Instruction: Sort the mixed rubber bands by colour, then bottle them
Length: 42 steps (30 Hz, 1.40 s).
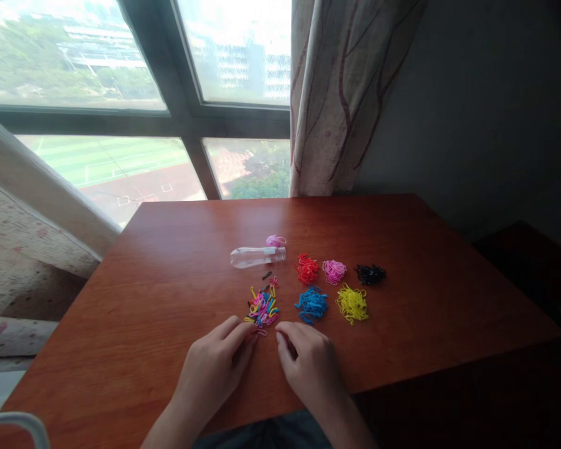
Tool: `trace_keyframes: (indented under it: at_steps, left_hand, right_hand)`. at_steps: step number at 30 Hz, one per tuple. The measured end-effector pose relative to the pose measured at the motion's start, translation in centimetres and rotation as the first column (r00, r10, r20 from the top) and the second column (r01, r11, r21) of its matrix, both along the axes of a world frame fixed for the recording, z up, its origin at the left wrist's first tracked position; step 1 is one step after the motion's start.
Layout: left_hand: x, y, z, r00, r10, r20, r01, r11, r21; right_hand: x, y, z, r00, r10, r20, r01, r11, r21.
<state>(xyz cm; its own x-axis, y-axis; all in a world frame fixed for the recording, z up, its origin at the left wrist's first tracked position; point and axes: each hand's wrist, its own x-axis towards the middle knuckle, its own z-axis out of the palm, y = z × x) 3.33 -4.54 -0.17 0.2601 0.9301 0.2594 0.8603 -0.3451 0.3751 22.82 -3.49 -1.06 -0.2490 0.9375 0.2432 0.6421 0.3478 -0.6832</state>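
A mixed pile of small pear-shaped looped pins [263, 307] in several colours lies in front of my hands. My left hand [219, 354] is closed in a pinch at the pile's near edge. A pink looped pin [262, 332] shows at its fingertips. To the right of the pile, my right hand [308, 358] rests low over the table with thumb and forefinger curled together. Whatever it pinches, if anything, is hidden. Sorted heaps lie beyond it: blue pins [312, 304], yellow pins [353, 304], red pins [306, 269], pink pins [335, 271] and black pins [370, 274].
A clear plastic bottle [252, 257] lies on its side behind the mixed pile, with a pale purple item [275, 240] beside its neck. One loose black pin [267, 275] sits nearby. The wooden table [168, 280] reaches a window with curtains.
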Motion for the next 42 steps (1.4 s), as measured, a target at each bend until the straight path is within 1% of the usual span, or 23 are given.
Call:
trace_keyframes:
  at_steps: [8, 11, 14, 16, 18, 20, 23, 26, 29, 32, 34, 36, 39, 42]
  left_hand:
    - [0.0, 0.2, -0.1, 0.999, -0.024, -0.021, 0.024, 0.999, 0.029]
    - [0.0, 0.1, 0.0, 0.999, -0.027, 0.039, 0.026, 0.999, 0.024]
    - [-0.2, 0.2, 0.4, 0.989, -0.021, 0.146, 0.022, 1.000, -0.004]
    - [-0.2, 0.4, 0.7, 0.979, -0.023, 0.204, 0.027, 1.000, -0.015]
    - [0.1, 1.1, 1.3, 0.974, -0.028, 0.225, 0.031, 0.999, -0.010]
    - [0.7, 2.3, 2.2, 0.976, -0.034, 0.214, 0.037, 0.999, -0.009]
    - [2.7, 5.3, 3.7, 0.986, -0.074, 0.149, 0.082, 0.996, -0.045]
    - [5.6, 9.0, 5.0, 0.981, -0.193, -0.011, 0.191, 0.976, -0.102]
    - [8.8, 12.4, 5.4, 0.967, -0.251, -0.052, 0.244, 0.963, -0.114]
    - [11.5, 14.8, 5.4, 0.954, -0.289, -0.083, 0.277, 0.952, -0.127]
    - [12.8, 15.8, 5.3, 0.950, -0.295, -0.101, 0.281, 0.950, -0.135]
    - [13.6, 16.4, 5.3, 0.954, -0.275, -0.121, 0.258, 0.956, -0.140]
    - [14.2, 16.8, 5.3, 0.966, -0.203, -0.161, 0.180, 0.972, -0.149]
    - [14.1, 16.8, 5.2, 0.969, -0.132, -0.207, 0.096, 0.980, -0.172]
  right_hand:
    - [0.0, 0.3, 0.1, 1.000, 0.007, 0.003, -0.007, 1.000, 0.010]
    - [0.0, 0.2, 0.1, 1.000, 0.009, 0.008, -0.009, 1.000, 0.012]
    - [0.0, 0.2, 0.1, 1.000, 0.009, 0.023, -0.009, 1.000, 0.018]
    - [0.0, 0.1, 0.2, 0.999, 0.012, 0.030, -0.012, 1.000, 0.018]
    - [0.0, 0.1, 0.2, 0.999, 0.015, 0.032, -0.015, 1.000, 0.019]
    - [-0.1, 0.1, 0.2, 0.999, 0.019, 0.031, -0.020, 1.000, 0.017]
    - [-0.1, 0.2, 0.4, 0.999, 0.025, 0.038, -0.025, 1.000, 0.007]
    - [-0.1, 0.3, 0.5, 0.998, 0.023, 0.052, -0.023, 1.000, -0.005]
    - [-0.1, 0.3, 0.5, 0.998, 0.024, 0.050, -0.024, 1.000, -0.005]
    - [-0.1, 0.3, 0.3, 0.999, 0.021, 0.046, -0.021, 1.000, 0.005]
    - [-0.1, 0.3, 0.2, 0.999, 0.022, 0.040, -0.022, 1.000, 0.007]
    - [-0.1, 0.2, 0.1, 0.999, 0.025, 0.031, -0.025, 1.000, 0.006]
    - [-0.1, 0.2, 0.1, 0.999, 0.022, 0.037, -0.022, 1.000, 0.000]
    - [-0.1, 0.2, 0.2, 0.998, 0.015, 0.064, -0.014, 1.000, -0.010]
